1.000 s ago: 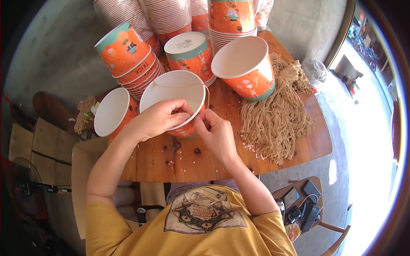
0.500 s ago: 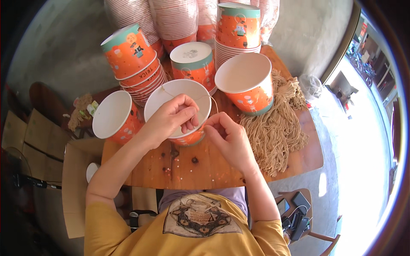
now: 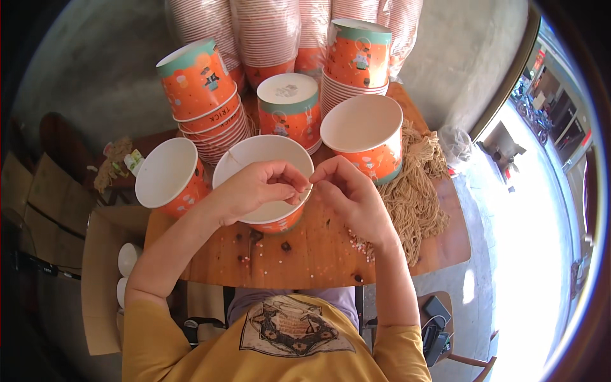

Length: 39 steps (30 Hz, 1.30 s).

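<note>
An orange paper bucket [image 3: 273, 228] with a white inside stands upright before me. A thin tan cord [image 3: 310, 188] shows at its right rim, between my fingertips. Another bit of cord appears at the bucket's far left inner wall. My left hand [image 3: 267, 189] reaches across the mouth, thumb and fingers pinched on the cord. At the right rim, my right hand [image 3: 350, 197] pinches the cord too, its fingertips almost touching the left ones. Whether the cord passes through the bucket's wall is hidden by my fingers.
Open buckets stand left [image 3: 167, 172] and right [image 3: 361, 124]. Behind are an upside-down bucket [image 3: 289, 118], stacked buckets [image 3: 207, 95] and plastic-wrapped stacks [image 3: 266, 32]. A heap of tan cords [image 3: 417, 197] lies at the table's right. A cardboard box [image 3: 102, 274] sits lower left.
Both hands have come together at the bucket's right rim; the left moved right and its fingers now meet the right's. The cord loop above the rim has shrunk. The view has shifted slightly.
</note>
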Each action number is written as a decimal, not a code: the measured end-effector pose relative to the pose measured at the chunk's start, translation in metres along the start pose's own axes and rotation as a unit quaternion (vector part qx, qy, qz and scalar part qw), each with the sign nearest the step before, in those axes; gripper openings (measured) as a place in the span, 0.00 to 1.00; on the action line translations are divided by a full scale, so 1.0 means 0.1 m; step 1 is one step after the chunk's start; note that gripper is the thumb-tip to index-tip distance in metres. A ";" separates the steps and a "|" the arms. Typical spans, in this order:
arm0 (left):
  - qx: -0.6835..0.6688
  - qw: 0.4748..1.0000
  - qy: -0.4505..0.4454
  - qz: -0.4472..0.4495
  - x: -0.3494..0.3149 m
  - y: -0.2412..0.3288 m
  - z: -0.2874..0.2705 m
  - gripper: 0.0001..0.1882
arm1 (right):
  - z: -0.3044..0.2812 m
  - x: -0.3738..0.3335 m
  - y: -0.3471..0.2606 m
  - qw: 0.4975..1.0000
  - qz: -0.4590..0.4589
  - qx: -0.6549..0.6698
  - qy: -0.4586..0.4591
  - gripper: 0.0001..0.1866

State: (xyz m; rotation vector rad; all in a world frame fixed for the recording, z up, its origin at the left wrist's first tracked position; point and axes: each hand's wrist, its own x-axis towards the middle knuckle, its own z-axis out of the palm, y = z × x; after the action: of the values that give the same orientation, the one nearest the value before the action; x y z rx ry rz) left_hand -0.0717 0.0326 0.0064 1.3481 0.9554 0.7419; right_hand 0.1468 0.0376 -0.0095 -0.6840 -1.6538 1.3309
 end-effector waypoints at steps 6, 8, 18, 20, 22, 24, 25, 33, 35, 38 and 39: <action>0.058 0.998 0.039 0.005 0.02 -0.05 0.03 0.07 | -0.04 -0.07 -0.08 0.996 0.001 -0.077 -0.037 0.06; 0.059 0.997 0.046 0.009 0.01 -0.05 0.06 0.06 | -0.03 -0.05 -0.10 0.995 -0.006 -0.083 -0.055 0.06; 0.014 0.999 -0.038 -0.019 0.02 0.00 0.08 0.06 | 0.03 0.26 -0.03 0.993 -0.033 -0.110 -0.012 0.06; 0.015 0.999 -0.042 -0.028 0.03 0.01 0.08 0.07 | 0.02 0.27 0.00 0.992 -0.026 -0.120 -0.008 0.05; 0.018 0.998 -0.044 -0.042 0.06 -0.02 0.06 0.08 | 0.04 0.26 0.04 0.983 -0.070 -0.168 0.026 0.06; 0.012 0.998 -0.040 -0.046 0.07 -0.02 0.03 0.09 | 0.00 0.21 0.11 0.984 -0.073 -0.160 0.042 0.06; 0.007 0.998 -0.035 -0.050 0.08 -0.02 0.02 0.09 | -0.02 0.19 0.13 0.984 -0.076 -0.149 0.057 0.06; -0.030 0.999 -0.015 -0.035 0.10 -0.05 0.05 0.08 | 0.19 -0.17 0.18 0.905 -0.194 -0.359 0.115 0.11; -0.026 0.999 -0.019 -0.034 0.09 -0.06 0.04 0.09 | 0.24 -0.19 0.21 0.900 -0.184 -0.373 0.129 0.10; -0.031 0.998 -0.025 -0.040 0.10 -0.05 0.05 0.09 | 0.33 -0.21 0.27 0.927 -0.134 -0.314 0.158 0.09; -0.033 0.998 -0.034 -0.047 0.10 -0.05 0.05 0.09 | 0.37 -0.22 0.28 0.951 -0.093 -0.239 0.171 0.08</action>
State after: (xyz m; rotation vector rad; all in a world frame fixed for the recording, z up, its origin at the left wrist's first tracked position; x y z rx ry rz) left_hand -0.0633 0.0391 0.0001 1.2540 0.9275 0.6466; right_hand 0.1215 0.0098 -0.0436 -0.9526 -1.7096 0.6293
